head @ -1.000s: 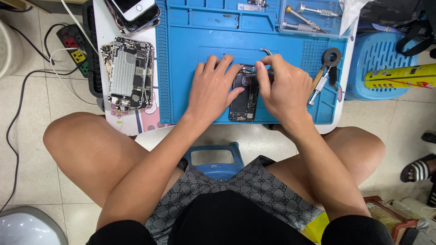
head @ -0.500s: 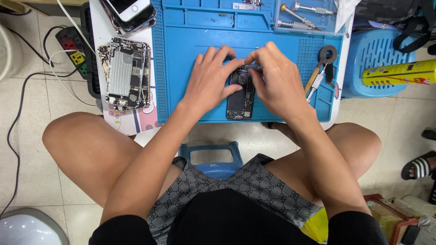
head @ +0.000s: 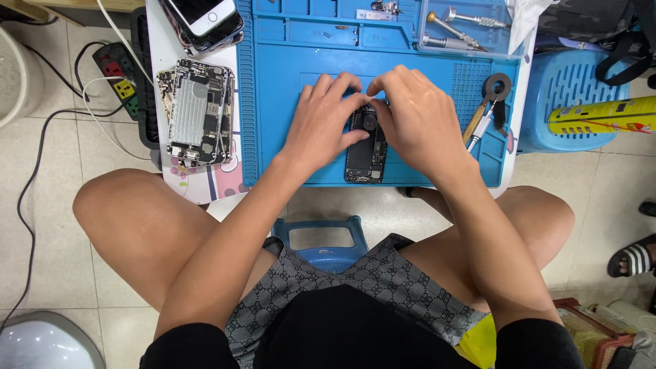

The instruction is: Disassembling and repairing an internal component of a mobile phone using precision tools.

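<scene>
Opened phone [head: 365, 147] lying lengthwise on the blue mat [head: 287, 102], near the mat's front edge and about midway across it. Left hand [head: 326, 123] resting on the phone's left side, thumb laid across the body, fingers spread flat above. Right hand [head: 413, 123] pressing down at the phone's upper end, fingertips meeting those of the left; grip of both hands closed loosely on the phone, upper half of it hidden beneath them. On the mat's right margin, a wooden-handled tool [head: 476, 117] and a metal screwdriver [head: 482, 130], just beside the right hand, with a dark ring-shaped piece [head: 498, 87] above them. In the mat's far right tray, more screwdrivers [head: 451, 31]. Left of the mat on the white surface [head: 205, 195], a stripped phone chassis [head: 197, 113], and farther back a stack of phones [head: 205, 20]. Right of the mat, a blue stool [head: 581, 89] bearing a yellow can [head: 601, 116]. Far left of the mat on the floor, a power strip [head: 116, 75] with cables.
</scene>
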